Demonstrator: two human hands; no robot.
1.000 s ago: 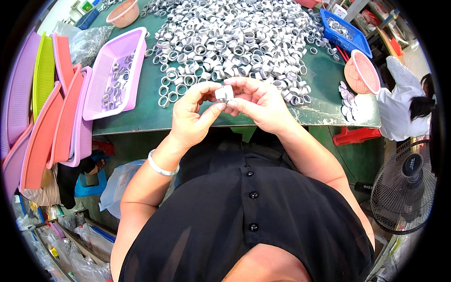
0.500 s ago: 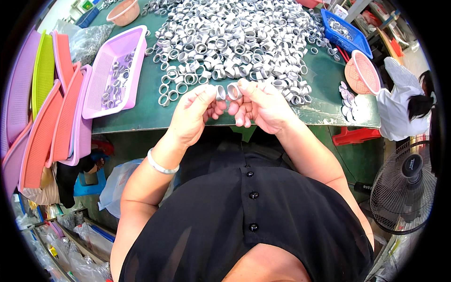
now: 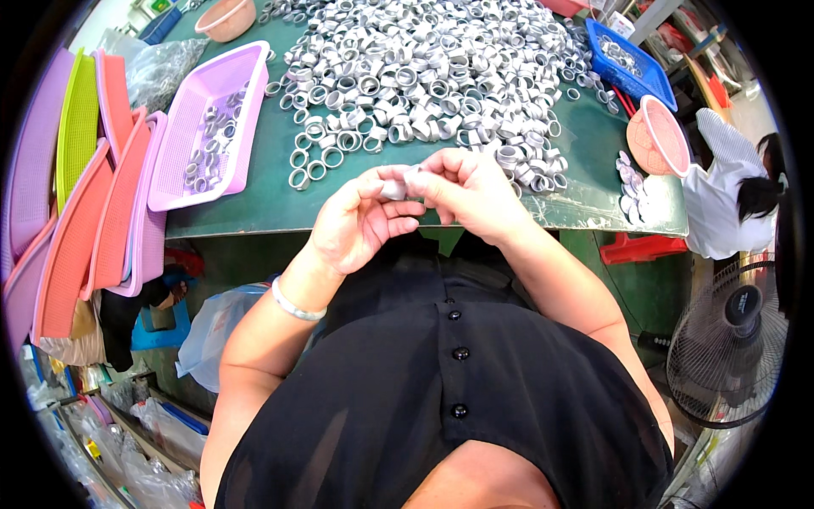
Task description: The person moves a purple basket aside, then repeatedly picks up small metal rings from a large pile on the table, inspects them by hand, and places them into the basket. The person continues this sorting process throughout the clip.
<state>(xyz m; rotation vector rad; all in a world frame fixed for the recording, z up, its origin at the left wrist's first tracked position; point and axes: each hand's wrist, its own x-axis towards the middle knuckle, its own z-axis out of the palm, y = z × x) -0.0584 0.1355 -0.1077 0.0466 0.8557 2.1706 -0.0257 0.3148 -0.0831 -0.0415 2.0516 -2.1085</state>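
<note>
My left hand (image 3: 352, 219) pinches a grey metal ring (image 3: 393, 190) between thumb and forefinger, its other fingers loosely curled below. Against that ring's right side my right hand (image 3: 472, 193) closes on a second grey ring (image 3: 412, 176), mostly covered by the fingers. The two rings meet or nearly meet; whether one sits inside the other I cannot tell. Just beyond my hands, a wide heap of grey rings (image 3: 424, 72) spreads over the green table (image 3: 254, 208). A pink-purple basket (image 3: 248, 119) with several rings stands to the left.
Stacked plastic baskets (image 3: 80, 195) lean at the left edge. At the right are a blue basket (image 3: 653, 85) of rings, a tilted pink basket (image 3: 636, 140), a small pile of flat discs (image 3: 632, 191) and a black fan (image 3: 733, 339). Another person (image 3: 721, 204) is beyond the table's right end.
The two rings, held apart before with their openings showing, have come together. My right hand has turned and closed over its ring, and my left fingers have extended beneath.
</note>
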